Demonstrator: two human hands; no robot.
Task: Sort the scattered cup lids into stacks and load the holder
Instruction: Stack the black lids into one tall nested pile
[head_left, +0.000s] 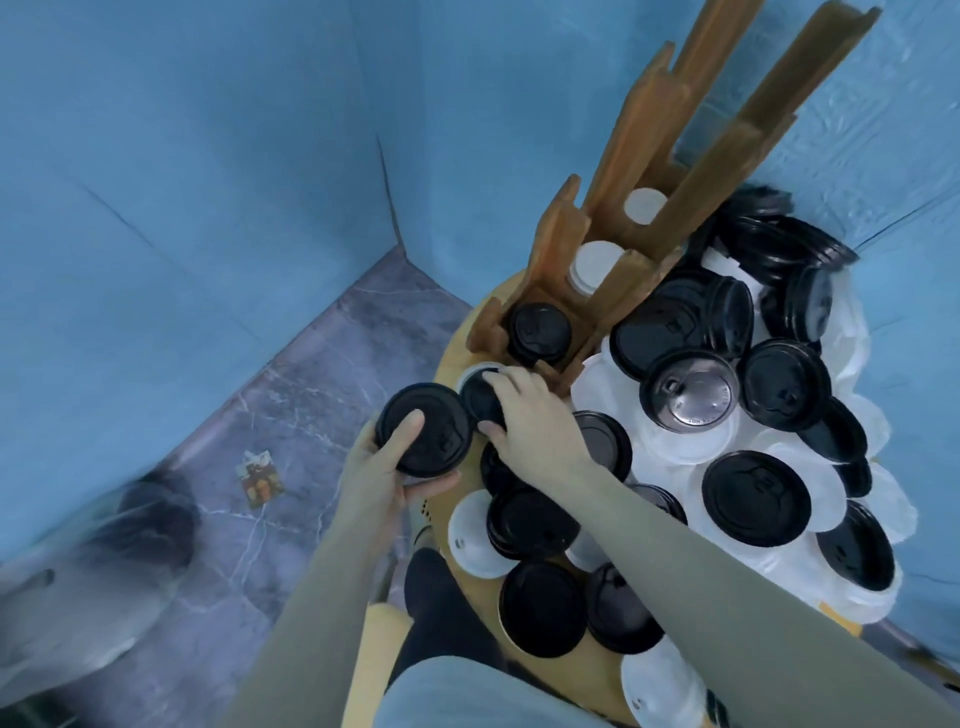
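The holder (613, 260) looks like bare matt wood, the black lids (756, 498) like smooth, faintly glossy plastic, the white lids (472, 540) like matt plastic, and the floor (291, 441) like polished veined stone.

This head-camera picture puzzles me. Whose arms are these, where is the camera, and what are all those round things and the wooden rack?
No machine here: a person wears one wide-angle camera on the head, looking down at their own two arms, so the edges of the picture bend. The left hand holds a black lid stack by its rim. The right hand reaches over a smaller black lid that lies on a white lid just in front of the wooden holder; its fingers curl on that lid's edge. The round table is heaped with black and white cup lids. The holder has stepped slots: the nearest holds black lids, the two behind hold white lids.
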